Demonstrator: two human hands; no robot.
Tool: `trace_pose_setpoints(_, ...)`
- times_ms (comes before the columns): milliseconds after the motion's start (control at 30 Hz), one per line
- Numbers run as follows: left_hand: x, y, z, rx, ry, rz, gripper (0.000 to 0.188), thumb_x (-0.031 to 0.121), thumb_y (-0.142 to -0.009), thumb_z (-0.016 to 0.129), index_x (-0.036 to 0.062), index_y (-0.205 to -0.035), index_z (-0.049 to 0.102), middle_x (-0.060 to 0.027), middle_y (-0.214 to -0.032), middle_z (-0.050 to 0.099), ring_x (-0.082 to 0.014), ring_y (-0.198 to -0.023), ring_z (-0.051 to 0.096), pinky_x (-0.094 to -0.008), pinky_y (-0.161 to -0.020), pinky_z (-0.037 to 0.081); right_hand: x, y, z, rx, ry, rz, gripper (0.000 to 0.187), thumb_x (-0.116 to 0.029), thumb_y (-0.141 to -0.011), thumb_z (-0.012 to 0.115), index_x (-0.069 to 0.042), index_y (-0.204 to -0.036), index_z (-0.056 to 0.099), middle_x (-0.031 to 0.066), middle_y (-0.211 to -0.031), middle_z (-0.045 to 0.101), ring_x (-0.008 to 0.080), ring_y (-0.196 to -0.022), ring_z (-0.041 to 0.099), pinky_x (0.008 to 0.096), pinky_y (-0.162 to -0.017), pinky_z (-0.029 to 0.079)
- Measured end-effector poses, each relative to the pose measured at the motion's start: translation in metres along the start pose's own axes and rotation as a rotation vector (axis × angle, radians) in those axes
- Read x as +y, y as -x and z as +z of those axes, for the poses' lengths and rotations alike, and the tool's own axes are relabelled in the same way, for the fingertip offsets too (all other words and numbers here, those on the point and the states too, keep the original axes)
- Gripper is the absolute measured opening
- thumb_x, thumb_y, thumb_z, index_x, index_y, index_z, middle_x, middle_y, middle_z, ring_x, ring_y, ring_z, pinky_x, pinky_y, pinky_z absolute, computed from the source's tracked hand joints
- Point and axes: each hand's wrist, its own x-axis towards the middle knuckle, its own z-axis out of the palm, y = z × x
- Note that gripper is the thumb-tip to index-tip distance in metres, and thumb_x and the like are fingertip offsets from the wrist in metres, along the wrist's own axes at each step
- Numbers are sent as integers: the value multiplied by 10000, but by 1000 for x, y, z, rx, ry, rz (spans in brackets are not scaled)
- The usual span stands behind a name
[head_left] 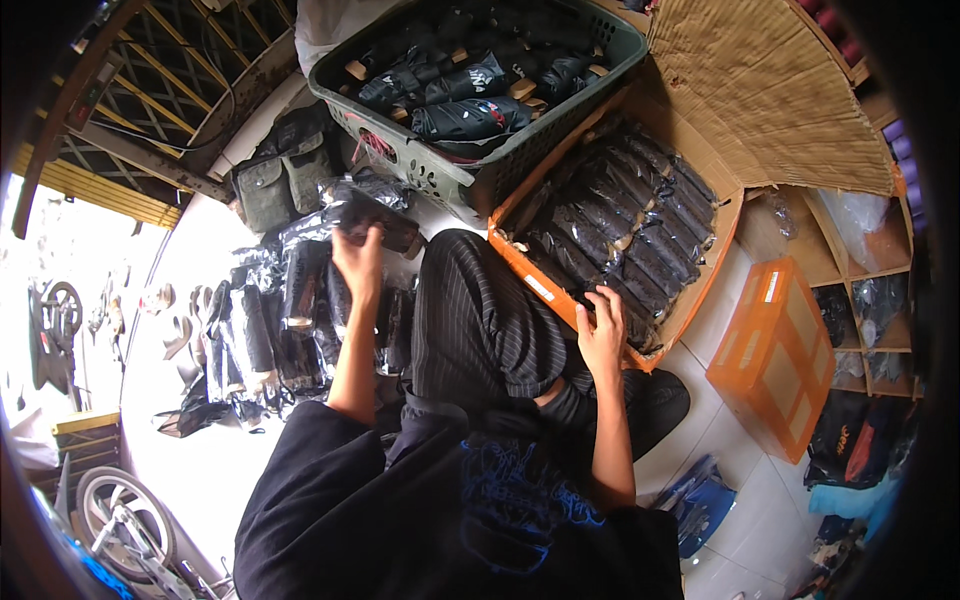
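My left hand (357, 262) has its fingers closed on a dark folded umbrella in clear plastic (388, 222), above a pile of similar wrapped umbrellas (305, 290) on the floor at the left. Over the near edge of an open cardboard box (525, 272) is my right hand (602, 330), its fingers apart and nothing seen in them. The fingertips are by the rim, close to the wrapped umbrellas (610, 215) that lie in rows inside; whether they touch these I cannot tell.
Beyond the box, a grey-green plastic basket (455, 180) holds black folded umbrellas with wooden handles. A closed, taped carton (775, 360) stands at the right, before wooden shelves (880, 310). A grey-green bag (285, 180) lies behind the pile; a bicycle wheel (125, 515) is lower left.
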Motion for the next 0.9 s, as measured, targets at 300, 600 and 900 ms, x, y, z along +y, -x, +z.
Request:
trace_pose_setpoints(300, 108, 80, -11, -413, 854, -763, 226, 179, -827, 671, 107, -973, 515, -71, -870, 573, -207, -762, 608, -333, -688, 514, -113, -8, -19, -371, -1402, 240, 610, -109, -928, 623, -14, -1445, 313, 167, -1286, 517, 201, -1028, 613, 330, -862, 520)
trace_pose_setpoints(600, 145, 135, 99, -829, 664, -580, 440, 136, -906, 612, 105, -1320, 466, -76, -1138, 589, -175, -1024, 591, -320, -866, 497, -12, 6, -79, 80, -1127, 497, 304, -94, -945, 586, 21, -1221, 532, 82, -985, 633, 156, -820, 654, 290, -731, 571)
trace_pose_setpoints(900, 62, 147, 269, -1223, 120, -406, 445, 255, -914, 663, -26, -1246, 569, -113, -1152, 607, -192, -1041, 584, -344, -713, 575, 98, -27, -94, 18, 116, 682, 398, -224, -916, 581, -27, -1257, 518, 221, -1008, 664, 358, -1049, 604, 587, -990, 354)
